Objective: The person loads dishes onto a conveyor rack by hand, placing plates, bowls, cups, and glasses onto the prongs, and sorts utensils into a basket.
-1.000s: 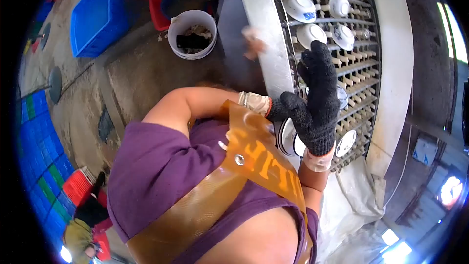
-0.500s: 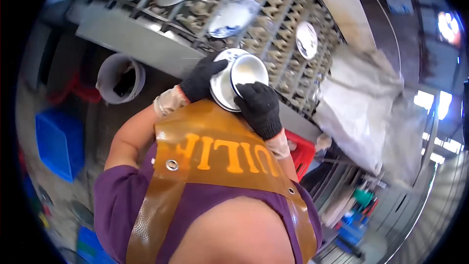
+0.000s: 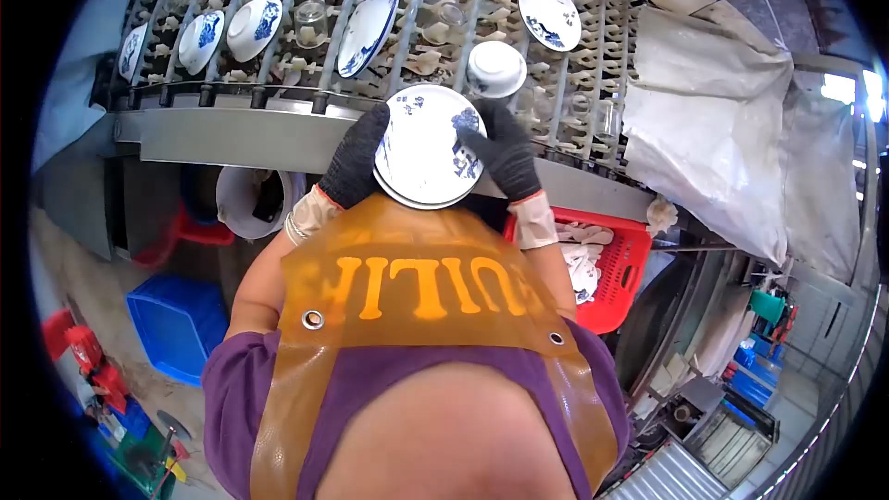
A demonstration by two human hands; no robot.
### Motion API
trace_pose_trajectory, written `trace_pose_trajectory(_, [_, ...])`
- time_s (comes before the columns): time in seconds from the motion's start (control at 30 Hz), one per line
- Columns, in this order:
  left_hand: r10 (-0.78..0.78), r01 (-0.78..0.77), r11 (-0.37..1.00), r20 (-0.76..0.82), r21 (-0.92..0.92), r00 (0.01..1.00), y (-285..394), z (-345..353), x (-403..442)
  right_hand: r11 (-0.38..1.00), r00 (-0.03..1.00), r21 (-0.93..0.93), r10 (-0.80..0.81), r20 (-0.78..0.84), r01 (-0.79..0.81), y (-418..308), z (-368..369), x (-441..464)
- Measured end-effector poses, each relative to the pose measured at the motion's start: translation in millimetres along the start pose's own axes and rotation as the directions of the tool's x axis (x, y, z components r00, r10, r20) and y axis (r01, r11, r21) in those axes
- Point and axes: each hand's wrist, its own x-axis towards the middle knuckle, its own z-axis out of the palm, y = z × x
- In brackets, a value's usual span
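Both hands wear black knit gloves over pale ones. My left hand (image 3: 357, 162) is closed round the left edge of a stack of white plates with blue patterns (image 3: 428, 143), held before the apron. At the stack's right edge is my right hand (image 3: 505, 150), its fingers bent over the top plate's rim. Just above that hand, a small white bowl (image 3: 496, 69) rests on the pegged conveyor (image 3: 421, 28). An oval blue-and-white dish (image 3: 369, 30) leans among the pegs at the left, and a round patterned plate (image 3: 549, 16) lies at the upper right.
Several bowls and glasses stand on the conveyor, behind its metal edge (image 3: 241, 137). A red basket (image 3: 616, 292) with dishes is at the right. Below the edge at the left are a white bucket (image 3: 243, 202) and a blue bin (image 3: 176, 319). Plastic sheeting (image 3: 704, 120) hangs at the right.
The view has turned and swung. The white bowl, among the plates at my hands half a second ago, now sits on the conveyor, and my right hand is at the plates' edge.
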Motion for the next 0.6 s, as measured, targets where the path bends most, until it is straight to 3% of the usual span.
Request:
trace_pose_trajectory(0.07, [0.009, -0.010, 0.999, 0.008, 0.036, 1.000, -3, 2, 6, 0.996, 0.996, 0.033, 0.085, 0.029, -0.086, 10, 5, 3])
trace_pose_trajectory(0.17, [0.038, -0.040, 0.990, 0.021, 0.139, 0.999, 8, 10, 8, 0.996, 0.995, -0.031, 0.088, 0.049, -0.087, -7, -17, 22])
trace_pose_trajectory(0.2, [0.045, -0.049, 0.984, 0.025, 0.174, 0.999, 13, 13, 8, 1.000, 0.998, -0.005, 0.022, 0.057, -0.022, -13, -25, 30])
trace_pose_trajectory(0.23, [0.050, -0.055, 0.977, 0.029, 0.207, 0.998, 19, 17, 8, 0.988, 0.998, -0.155, 0.015, 0.060, -0.005, -33, -35, 41])
trace_pose_trajectory(0.27, [-0.159, 0.137, 0.930, -0.039, -0.341, 0.986, 55, 49, 13, 0.974, 0.997, -0.218, -0.041, 0.068, 0.055, -38, -43, 55])
trace_pose_trajectory(0.33, [-0.144, 0.126, 0.937, -0.032, -0.324, 0.989, 56, 49, 20, 0.919, 0.973, -0.322, -0.227, 0.046, 0.229, -38, -56, 87])
trace_pose_trajectory(0.37, [-0.136, 0.120, 0.943, -0.029, -0.310, 0.990, 57, 49, 23, 0.840, 0.954, -0.460, -0.295, 0.058, 0.288, -42, -69, 102])
trace_pose_trajectory(0.4, [-0.246, 0.202, 0.886, -0.054, -0.417, 0.968, 78, 58, 21, 0.847, 0.950, -0.471, -0.308, -0.053, 0.248, -39, -78, 119])
trace_pose_trajectory(0.43, [-0.236, 0.188, 0.888, -0.066, -0.419, 0.969, 75, 57, 22, 0.856, 0.936, -0.474, -0.314, -0.162, 0.205, -38, -85, 137])
trace_pose_trajectory(0.5, [-0.363, 0.207, 0.689, -0.083, -0.694, 0.928, 63, 53, 24, 0.764, 0.922, -0.637, -0.314, -0.225, 0.105, -43, -103, 174])
trace_pose_trajectory(0.57, [-0.388, 0.223, 0.626, -0.051, -0.747, 0.920, 71, 56, 24, 0.731, 0.865, -0.645, -0.453, -0.215, 0.223, -33, -110, 208])
trace_pose_trajectory(0.6, [-0.401, 0.240, 0.546, 0.002, -0.803, 0.916, 75, 58, 25, 0.881, 0.925, -0.426, -0.315, -0.210, 0.203, -11, -110, 230])
